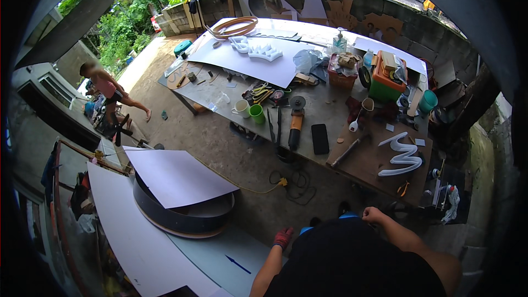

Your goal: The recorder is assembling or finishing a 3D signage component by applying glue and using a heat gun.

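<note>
**White zigzag piece (406, 160) lying untouched, seemingly formed**

The table (333, 111) is carrying clutter; a brown board (363, 173) is bearing the piece, remaining work not showing. A grinder (296, 124) and phone (320, 139) are crowding the near edge. The gloved left hand (283, 237) and bare right hand (373, 215) are hanging apart, fingers part-curled; any hold is escaping view.

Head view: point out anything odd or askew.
Two things: the left hand wears a red glove while the right hand looks bare, a mismatch. Also, the white sheet atop the round black frame, left of the person, sits askew, corners jutting past the rim.
</note>
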Tool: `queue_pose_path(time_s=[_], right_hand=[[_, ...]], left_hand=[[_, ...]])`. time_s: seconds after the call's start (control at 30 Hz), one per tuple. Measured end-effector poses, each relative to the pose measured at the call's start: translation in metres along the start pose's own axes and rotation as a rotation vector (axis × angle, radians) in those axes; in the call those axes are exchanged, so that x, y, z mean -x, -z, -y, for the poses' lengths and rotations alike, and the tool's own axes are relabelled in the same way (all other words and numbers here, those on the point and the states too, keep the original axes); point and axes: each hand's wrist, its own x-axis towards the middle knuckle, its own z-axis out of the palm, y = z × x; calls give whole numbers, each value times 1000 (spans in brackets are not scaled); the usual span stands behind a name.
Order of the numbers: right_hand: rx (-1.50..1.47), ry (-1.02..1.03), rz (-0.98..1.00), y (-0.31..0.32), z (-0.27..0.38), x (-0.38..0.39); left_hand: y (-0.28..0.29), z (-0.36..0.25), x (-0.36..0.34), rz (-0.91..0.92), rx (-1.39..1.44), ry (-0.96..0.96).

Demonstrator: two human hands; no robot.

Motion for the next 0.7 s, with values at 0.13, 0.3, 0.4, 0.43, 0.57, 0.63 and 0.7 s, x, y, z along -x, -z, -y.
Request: queue_pose_path(time_s=[0.13, 0.3, 0.4, 0.43, 0.57, 0.63, 0.7], right_hand=[[47, 43, -38, -5, -9, -4], [53, 21, -29, -4, 2, 4], [66, 37, -32, -4, 5, 7], [54, 30, -25, -4, 6, 8], [51, 16, -22, -8, 0, 5], [56, 23, -31, -10, -3, 3], [63, 32, -35, -11, -3, 4]], left_hand=[[5, -7, 4, 35, -44, 0], [5, 17, -7, 25, -38, -16], [2, 22, -7, -3, 8, -50], [3, 23, -8, 1, 7, -52], [1, 33, -13, -8, -19, -64], [1, 31, -12, -10, 5, -59], [4, 28, -11, 39, -30, 3]])
